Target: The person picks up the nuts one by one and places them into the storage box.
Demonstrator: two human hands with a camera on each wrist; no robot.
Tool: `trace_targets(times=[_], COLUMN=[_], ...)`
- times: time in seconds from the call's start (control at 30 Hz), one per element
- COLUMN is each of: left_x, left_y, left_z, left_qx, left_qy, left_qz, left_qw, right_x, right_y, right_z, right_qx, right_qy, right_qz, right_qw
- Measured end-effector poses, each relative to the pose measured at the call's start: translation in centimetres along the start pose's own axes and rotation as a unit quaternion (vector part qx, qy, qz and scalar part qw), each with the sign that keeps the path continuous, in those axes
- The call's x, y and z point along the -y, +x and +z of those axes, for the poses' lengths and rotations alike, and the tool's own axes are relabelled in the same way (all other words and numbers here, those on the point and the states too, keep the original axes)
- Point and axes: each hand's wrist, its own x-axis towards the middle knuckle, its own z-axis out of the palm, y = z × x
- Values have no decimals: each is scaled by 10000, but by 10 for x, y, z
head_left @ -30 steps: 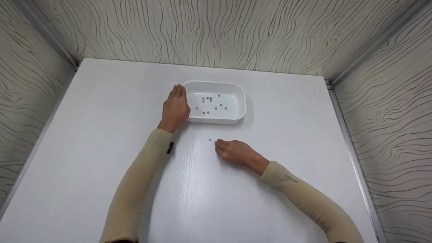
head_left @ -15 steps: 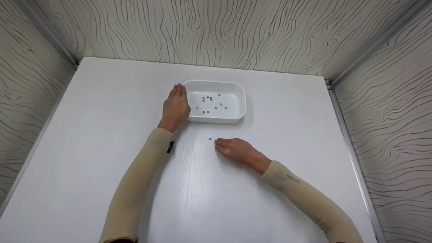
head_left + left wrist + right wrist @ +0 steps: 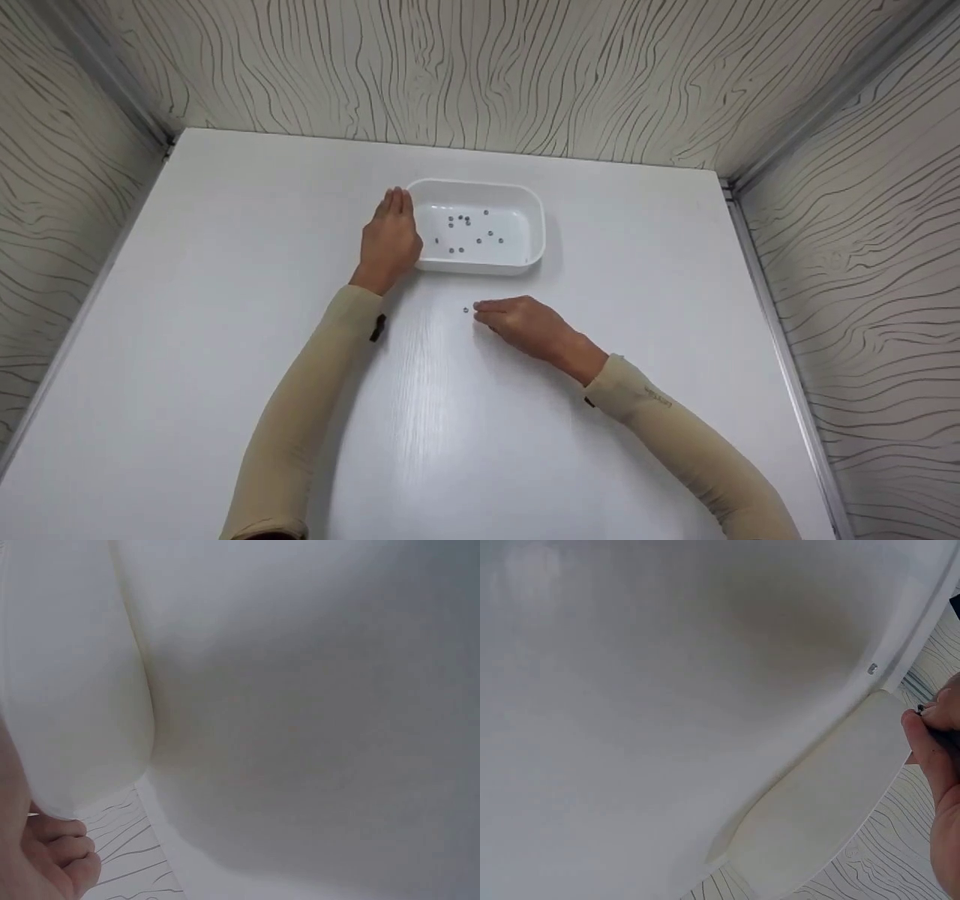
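Note:
A white plastic tub stands toward the back of the table with several small metal nuts scattered on its floor. My left hand holds its left end; in the left wrist view the fingers bend at the rim's corner. One loose nut lies on the table in front of the tub, just left of my right hand's fingertips. That right hand has thumb and forefinger together. The right wrist view shows a small dark piece, apparently a nut, pinched at the tips.
The white table has a metal rail along its right edge. Panels with a wavy wood-grain pattern rise behind it and at both sides. Beige sleeves cover both forearms.
My right hand has turned slightly, its fingertips now higher and closer to the loose nut. The left hand and the tub stay in place.

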Motion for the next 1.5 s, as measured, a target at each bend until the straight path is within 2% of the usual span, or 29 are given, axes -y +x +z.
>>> trace_targets(times=[0.2,0.37,0.53,0.63,0.73,0.9,1.07,1.13,1.33,1.5], left_x=[1,1,1,1,1,1,2,2,1,0], left_y=[1,0,-1,-1,0,1,2,2,2,1], left_z=[1,2,2,2,3,5,5,5,5,3], left_qx=[-58,-95,-185,-185,-144,-175,-192,-169,-77,29], left_qy=[-12,-74,-47,-77,-123,-69,-132,-143,-108,-164], left_qz=[-28,-57,2,9,-6,-13,-60,-95,-135,-177], left_qw=[10000,9999,9998,9998,9998,9998,9997,9997,9998,9997], right_x=[0,0,-1,-2,-4,-8,-15,-19,-35,-48], right_y=[7,13,18,21,24,28,32,33,38,44], right_z=[-9,-16,-24,-30,-33,-39,-47,-48,-52,-54], right_qx=[-520,-967,-1246,-1418,-1716,-2211,-2530,-2657,-2935,-3051], right_qy=[938,1405,1920,2346,2784,3443,4358,4583,4960,5337], right_qz=[242,467,928,1287,1603,2122,2603,2715,2945,3240], right_qw=[9939,9842,9690,9531,9313,8874,8236,8035,7623,7191])
